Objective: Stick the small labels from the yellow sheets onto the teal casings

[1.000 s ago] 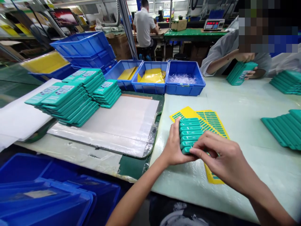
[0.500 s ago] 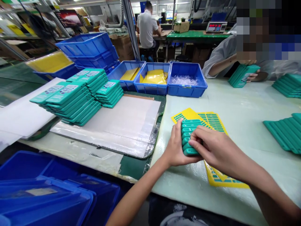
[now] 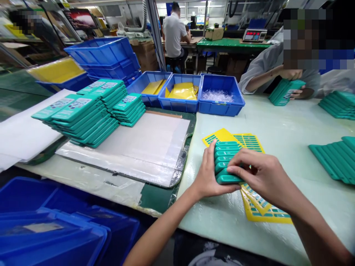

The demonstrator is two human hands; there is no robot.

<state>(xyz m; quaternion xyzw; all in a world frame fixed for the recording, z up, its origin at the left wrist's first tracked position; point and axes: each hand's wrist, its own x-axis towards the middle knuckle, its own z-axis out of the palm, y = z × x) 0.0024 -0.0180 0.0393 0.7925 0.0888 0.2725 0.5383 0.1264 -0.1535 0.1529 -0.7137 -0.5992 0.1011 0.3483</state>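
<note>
Several green flat plastic cases are gripped together as a stack (image 3: pixel 224 159) by my left hand (image 3: pixel 205 177), its thumb beneath and its fingers along the left side. My right hand (image 3: pixel 256 171) is pinched at the near right part of the stack, thumb and fingertips against the lower cases. Whatever may be between those fingertips is too small to make out. Under and behind my hands lie yellow sticker sheets (image 3: pixel 256 142) with rows of small green labels, overlapping on the pale table mat (image 3: pixel 280 123).
Piles of green cases (image 3: pixel 80 118) stand on a white-covered board (image 3: pixel 155 144) at left. Blue bins (image 3: pixel 220 107) line the back, holding yellow packets and clear plastic bits. More green cases (image 3: pixel 332 157) lie at right. Across the table a co-worker (image 3: pixel 257 72) holds similar cases. Blue crates (image 3: pixel 69 236) sit lower left.
My right hand has shifted slightly to the right along the stack, still pinched. The lowest case now sticks out a little more to the right. My left hand keeps its hold.
</note>
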